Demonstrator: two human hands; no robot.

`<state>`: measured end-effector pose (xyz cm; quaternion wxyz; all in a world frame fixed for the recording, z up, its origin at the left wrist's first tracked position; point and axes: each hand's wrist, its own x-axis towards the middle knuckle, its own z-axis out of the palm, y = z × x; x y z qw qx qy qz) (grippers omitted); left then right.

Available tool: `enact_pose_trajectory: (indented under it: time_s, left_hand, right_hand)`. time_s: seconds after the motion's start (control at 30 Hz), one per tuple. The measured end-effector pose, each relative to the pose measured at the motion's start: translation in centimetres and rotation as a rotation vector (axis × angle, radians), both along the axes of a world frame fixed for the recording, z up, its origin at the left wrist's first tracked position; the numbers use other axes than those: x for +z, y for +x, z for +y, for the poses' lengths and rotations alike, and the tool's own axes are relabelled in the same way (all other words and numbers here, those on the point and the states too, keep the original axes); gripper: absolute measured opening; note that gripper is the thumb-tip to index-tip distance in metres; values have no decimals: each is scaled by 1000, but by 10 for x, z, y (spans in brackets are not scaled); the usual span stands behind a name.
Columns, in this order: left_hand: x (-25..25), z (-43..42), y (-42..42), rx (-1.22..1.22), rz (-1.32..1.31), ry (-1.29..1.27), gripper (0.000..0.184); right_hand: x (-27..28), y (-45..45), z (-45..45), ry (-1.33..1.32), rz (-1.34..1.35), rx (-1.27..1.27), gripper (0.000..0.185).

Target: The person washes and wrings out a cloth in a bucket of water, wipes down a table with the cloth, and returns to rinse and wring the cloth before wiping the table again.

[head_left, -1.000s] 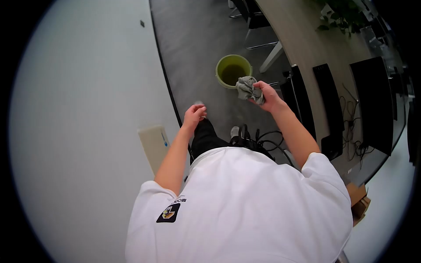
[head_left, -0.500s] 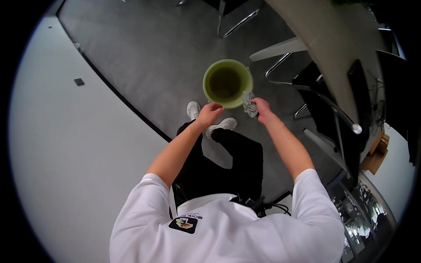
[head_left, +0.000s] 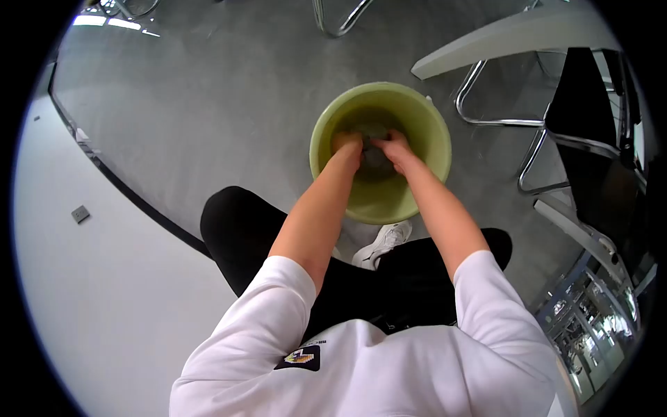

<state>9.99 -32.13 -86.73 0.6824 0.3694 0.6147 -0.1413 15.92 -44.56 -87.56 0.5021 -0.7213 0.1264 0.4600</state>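
Note:
A yellow-green bucket [head_left: 431, 149] stands on the floor in front of me, with dark, murky water in its bottom. Both of my hands reach down inside it, close together. Between them a grey cloth [head_left: 376, 131] shows dimly, partly under the water. My left hand [head_left: 349, 144] is closed at the cloth's left side, its fingertips mostly hidden. From the right, my right hand [head_left: 394, 147] grips the cloth, thumb and fingers pointing inward.
A black chair [head_left: 590, 118] with chrome legs stands to the right, beside a pale table leg [head_left: 479, 52]. More chrome chair legs [head_left: 342, 24] show at the top. A white wall [head_left: 118, 292] with a socket [head_left: 80, 213] runs along the left. My white shoe [head_left: 385, 243] is just below the bucket.
I have crouched lower, so the bucket looks larger. Both hands have gone down into it, and the cloth, held over the rim by my right hand before, is now inside between them.

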Motion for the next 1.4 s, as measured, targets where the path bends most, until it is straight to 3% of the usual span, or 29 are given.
enact_pose_trajectory:
  time_s: [0.03,0.07,0.1,0.13,0.17,0.23,0.27,0.33,0.37,0.43,0.47,0.53,0.6,0.63,0.67,0.7,0.73,0.77,0.83,0.87,0.97,1.03,1.07,1.1,1.17,1.2,1.27,1.37,1.4]
  left_hand:
    - [-12,2,1,-121,67,75,36]
    - [-22,2,2,-237,129,151,38]
    - [-35,-3,-3,-242,125,147,38]
    - [-50,-8,-8,-405,97,445,39]
    - [-64,-14,-15,-568,69,742,41]
    - [-77,-18,-15,-524,156,691,45]
    - [-81,-18,-15,-467,239,653,49]
    - [-55,-16,-11,-383,251,612,49]
    - [-38,-15,-6,-297,263,571,49]
    - [-62,-27,-6,-320,194,593,46]
    - [-81,-33,-10,-351,133,614,43]
    - [-111,-33,-16,-388,138,534,39]
    - [-140,-25,-27,-433,147,449,35]
    - [-150,-17,-31,-759,107,458,33]
    - [-158,-20,-31,-927,85,455,32]
    - [-163,-22,-30,-1091,53,459,31]
    - [-163,-26,-25,-844,96,394,33]
    - [-162,-32,-19,-593,139,325,34]
    - [-160,-41,-18,-112,221,181,37]
    - [-159,-42,-14,112,249,111,38]
    - [-115,-32,-14,190,82,-83,43]
    - [-152,-34,-17,162,70,-113,48]
    - [-165,-35,-18,143,62,-143,53]
    - [-145,-33,-13,142,53,-145,53]
    - [-82,-26,-9,119,129,-316,64]
    - [-87,-25,-7,114,123,-316,64]
    - [-103,-24,-9,124,115,-339,67]
    - [-87,-24,-10,139,63,-373,67]
    - [-98,-24,-14,133,69,-370,67]
  right_hand:
    - [-14,2,-3,-197,-214,286,49]
    - [-27,5,-5,-202,-215,278,49]
    - [-49,10,-12,-324,-381,442,52]
    - [-61,16,-13,-446,-548,607,56]
    - [-72,20,-17,-452,-544,603,56]
    - [-77,13,-17,-701,-639,567,54]
    - [-77,8,-16,-704,-634,566,54]
    - [-59,-6,-3,-827,-626,407,64]
    - [-52,-19,5,-830,-632,405,64]
    - [-53,-44,14,-714,-698,592,56]
    - [-75,-37,6,-718,-698,586,56]
    - [-127,-10,-11,-404,-491,831,43]
    - [-94,-8,-3,-540,-385,685,38]
    - [-85,-7,-1,-671,-279,540,35]
    - [-83,-10,-2,-675,-278,533,35]
    - [-91,-13,-4,-511,-281,542,30]
    - [-96,-12,-5,-345,-287,556,27]
    - [-101,-6,-8,-347,-294,562,27]
    - [-109,-3,-12,-728,-341,735,23]
    - [-113,-3,-11,-730,-344,712,23]
    - [-115,-5,-1,-459,-297,584,23]
    - [-86,-12,11,-634,-388,930,24]
    - [-82,-19,17,-511,-279,774,25]
    - [-78,-11,14,-516,-286,771,25]
    - [-74,1,6,-614,-283,425,25]
    - [-77,-4,8,-615,-288,419,25]
    - [-86,-24,16,-488,-486,679,24]
    - [-66,12,6,-624,-357,516,22]
    - [-58,11,6,-642,-405,719,22]
